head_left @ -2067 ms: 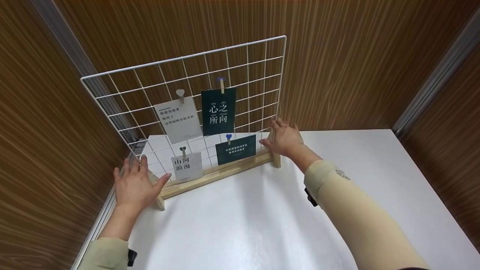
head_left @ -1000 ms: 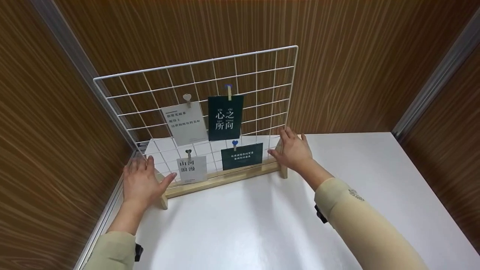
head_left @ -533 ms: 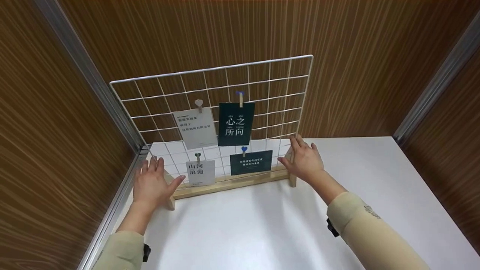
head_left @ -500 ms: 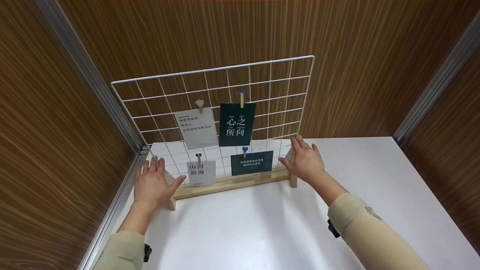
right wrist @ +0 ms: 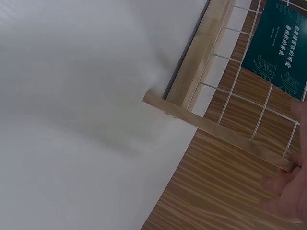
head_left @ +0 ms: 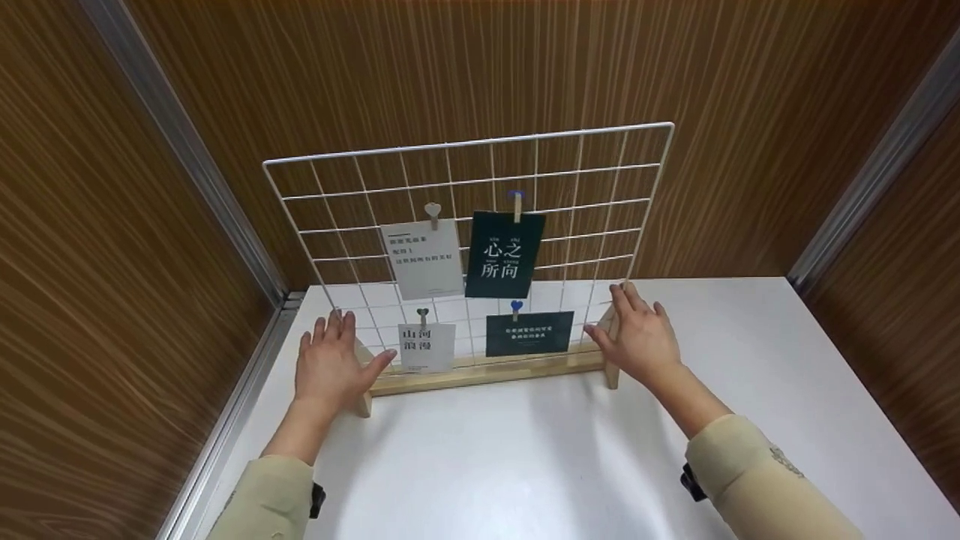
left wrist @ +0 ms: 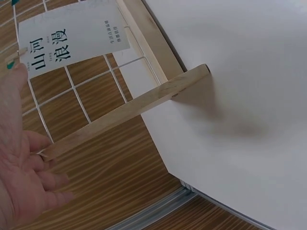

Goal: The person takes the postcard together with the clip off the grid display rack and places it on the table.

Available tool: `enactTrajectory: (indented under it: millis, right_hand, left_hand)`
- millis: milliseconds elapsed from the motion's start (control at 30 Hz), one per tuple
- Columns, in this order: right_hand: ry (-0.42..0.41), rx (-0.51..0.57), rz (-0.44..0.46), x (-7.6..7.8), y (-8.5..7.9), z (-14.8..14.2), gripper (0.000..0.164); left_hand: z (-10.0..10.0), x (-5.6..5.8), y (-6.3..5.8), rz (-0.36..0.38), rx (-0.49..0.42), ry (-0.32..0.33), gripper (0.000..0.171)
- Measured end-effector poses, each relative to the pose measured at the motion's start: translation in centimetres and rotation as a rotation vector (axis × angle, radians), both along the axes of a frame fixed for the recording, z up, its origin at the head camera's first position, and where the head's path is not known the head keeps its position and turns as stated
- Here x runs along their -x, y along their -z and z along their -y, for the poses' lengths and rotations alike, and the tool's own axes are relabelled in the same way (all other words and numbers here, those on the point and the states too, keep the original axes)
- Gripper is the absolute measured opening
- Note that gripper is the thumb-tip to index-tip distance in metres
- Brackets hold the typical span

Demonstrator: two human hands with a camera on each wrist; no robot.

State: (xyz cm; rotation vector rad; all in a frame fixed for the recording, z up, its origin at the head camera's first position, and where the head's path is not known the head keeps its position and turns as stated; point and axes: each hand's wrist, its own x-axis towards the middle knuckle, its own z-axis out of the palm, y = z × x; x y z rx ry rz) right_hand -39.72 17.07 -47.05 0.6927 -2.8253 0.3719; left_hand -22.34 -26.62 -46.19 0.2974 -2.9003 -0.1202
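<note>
A white wire grid panel (head_left: 469, 142) stands upright in a wooden base (head_left: 487, 373) on the white table. Heart-topped clothespins fix a white card (head_left: 424, 281) and a dark green card (head_left: 504, 289) high up, with a smaller white card (head_left: 427, 361) and a small green card (head_left: 529, 345) below. My left hand (head_left: 326, 367), fingers spread, touches the left end of the stand; its fingertips meet the tip of the side piece (left wrist: 129, 110). At the opposite end, my right hand (head_left: 641, 337) rests its fingers against the other side piece (right wrist: 225, 134).
Behind the table (head_left: 480, 450) rises a brown wood-grain wall (head_left: 465, 67). Another panel (head_left: 172, 262) flanks the left side, with a metal strip (head_left: 232, 420) along the table's edge. A third panel (head_left: 907, 300) stands at the right.
The grid stand and both hands have moved to the right across the table, and the stand faces more squarely toward the front. The view has shifted slightly too. Cards and clothespins stay attached.
</note>
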Motion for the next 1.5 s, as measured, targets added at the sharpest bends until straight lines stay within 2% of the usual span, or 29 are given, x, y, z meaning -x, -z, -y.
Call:
enactTrajectory:
  millis: [200, 667, 1133, 1500]
  right_hand:
    - [0.002, 0.012, 0.004, -0.1, 0.19, -0.25, 0.084]
    - [-0.021, 0.059, -0.001, 0.12, 0.31, 0.33, 0.083]
    - [-0.025, 0.056, -0.023, 0.06, 0.32, 0.0, 0.082]
    - [-0.036, 0.07, 0.008, 0.25, 0.26, 0.13, 0.081]
  left_hand:
    - [-0.18, 0.14, 0.1, -0.025, -0.015, 0.008, 0.104]
    - [0.06, 0.1, -0.22, 0.033, -0.015, -0.033, 0.107]
    - [-0.08, 0.28, 0.26, 0.012, 0.002, -0.024, 0.109]
    - [0.08, 0.27, 0.26, 0.025, 0.01, -0.039, 0.109]
